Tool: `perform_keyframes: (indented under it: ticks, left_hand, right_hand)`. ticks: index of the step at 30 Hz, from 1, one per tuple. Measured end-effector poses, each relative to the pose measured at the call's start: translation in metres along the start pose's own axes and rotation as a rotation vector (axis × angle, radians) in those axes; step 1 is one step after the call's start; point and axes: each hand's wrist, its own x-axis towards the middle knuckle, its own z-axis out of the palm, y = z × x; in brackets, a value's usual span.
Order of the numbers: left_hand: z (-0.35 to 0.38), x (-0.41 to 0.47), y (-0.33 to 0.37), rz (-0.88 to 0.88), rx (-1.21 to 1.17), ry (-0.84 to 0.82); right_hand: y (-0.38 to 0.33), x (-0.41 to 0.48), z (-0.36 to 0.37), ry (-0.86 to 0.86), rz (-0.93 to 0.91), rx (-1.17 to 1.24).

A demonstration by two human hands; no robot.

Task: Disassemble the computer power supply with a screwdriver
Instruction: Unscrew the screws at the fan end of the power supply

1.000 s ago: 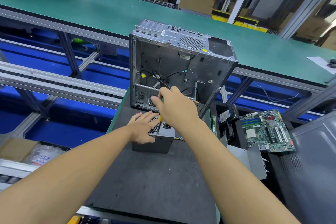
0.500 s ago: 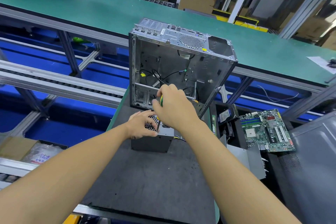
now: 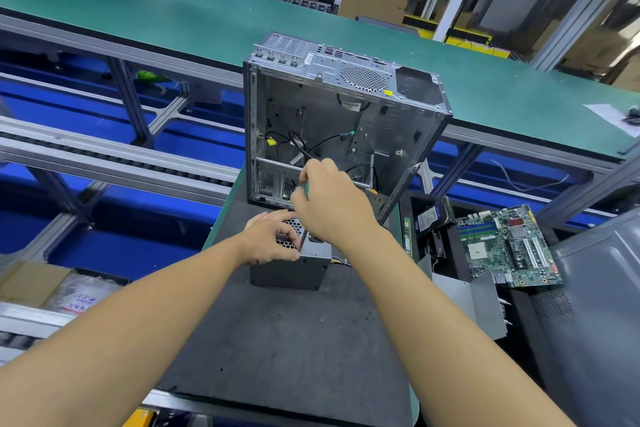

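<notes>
Bright, even light; wide-angle edge distortion.

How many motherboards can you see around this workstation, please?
1. The motherboard lies face up to the right of the dark mat, lower right of the open case. Others could be hidden beneath it.

Two hands, left [image 3: 272, 240] and right [image 3: 332, 206], one screwdriver [image 3: 302, 238], one power supply [image 3: 289, 271], one computer case [image 3: 346, 107], one motherboard [image 3: 509, 246].
</notes>
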Motion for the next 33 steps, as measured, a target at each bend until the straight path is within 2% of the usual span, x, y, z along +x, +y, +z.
perform_keyframes:
  ticks: [5, 11, 18, 24, 30, 33]
  left_hand:
    - [-0.001, 0.000, 0.001, 0.003, -0.024, -0.005]
    - [-0.001, -0.003, 0.004, -0.005, -0.027, 0.035]
    - [-0.008, -0.005, 0.011, -0.013, -0.020, -0.025]
    - [-0.010, -0.008, 0.019, -0.004, 0.002, -0.004]
    - [-0.008, -0.009, 0.028, -0.037, 0.028, 0.018]
    - [-0.010, -0.004, 0.033, -0.045, -0.053, 0.022]
  right_hand:
    - [-0.001, 0.000, 0.000, 0.037, -0.047, -0.115]
    - [-0.004, 0.003, -0.005, -0.086, -0.021, 0.038]
    - [-0.002, 0.000, -0.001, -0.001, -0.036, -0.096]
    - [-0.001, 0.000, -0.002, -0.051, -0.069, -0.041]
    - [0.004, -0.003, -0.007, -0.035, -0.032, 0.014]
    - [0.006, -0.005, -0.016, 0.022, -0.005, 0.079]
